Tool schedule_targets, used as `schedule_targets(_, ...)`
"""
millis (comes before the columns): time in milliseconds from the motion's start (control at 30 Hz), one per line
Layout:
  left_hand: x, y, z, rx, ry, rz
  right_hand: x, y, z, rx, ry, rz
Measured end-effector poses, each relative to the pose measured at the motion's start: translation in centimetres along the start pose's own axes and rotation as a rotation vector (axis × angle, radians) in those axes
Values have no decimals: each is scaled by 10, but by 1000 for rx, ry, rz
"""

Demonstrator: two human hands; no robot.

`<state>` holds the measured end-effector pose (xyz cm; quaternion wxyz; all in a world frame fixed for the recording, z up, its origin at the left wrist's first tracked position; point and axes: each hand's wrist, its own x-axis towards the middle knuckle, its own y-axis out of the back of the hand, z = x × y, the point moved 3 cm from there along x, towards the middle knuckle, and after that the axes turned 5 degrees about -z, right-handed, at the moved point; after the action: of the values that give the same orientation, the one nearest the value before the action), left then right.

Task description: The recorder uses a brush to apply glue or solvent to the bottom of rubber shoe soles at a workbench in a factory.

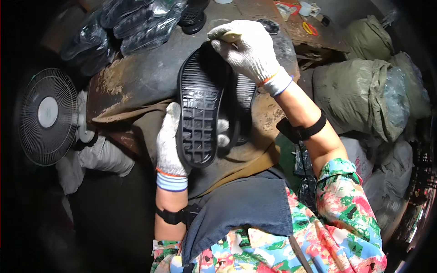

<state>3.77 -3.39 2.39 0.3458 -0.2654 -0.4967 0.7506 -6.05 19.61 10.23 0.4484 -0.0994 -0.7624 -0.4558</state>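
My left hand (170, 141), in a white knit glove, grips a black ridged shoe sole (199, 123) near its lower end. The thumb lies along the left edge and fingertips show past the right edge. The sole is tilted upright, its square-grid and ribbed face toward me. At its upper end is my right hand (248, 50), gloved too, with its fingers closed. A small yellowish piece (232, 37) shows at those fingers; its kind is unclear, and the fingers partly hide the sole's tip. Behind, a second black sole (246, 91) is partly covered.
A worn work table (141, 77) lies ahead, with plastic-wrapped black soles (145, 27) at far left and more black soles (193, 18) beside them. A fan (48, 109) stands left. Orange-handled scissors (310, 28) lie far right, above stuffed green sacks (350, 91). A dark cloth (241, 204) covers my lap.
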Motion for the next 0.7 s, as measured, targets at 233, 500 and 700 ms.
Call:
schedule_targets(233, 0, 16, 0, -206, -137, -25, -17, -25, -5, 569, -418, 131)
schedule_targets(500, 2, 12, -14, -414, -114, -188, -33, -37, -39, 362, -217, -133)
schedule_targets(700, 6, 20, -6, 693, -343, 56, -41, -30, -85, 513, 40, -212)
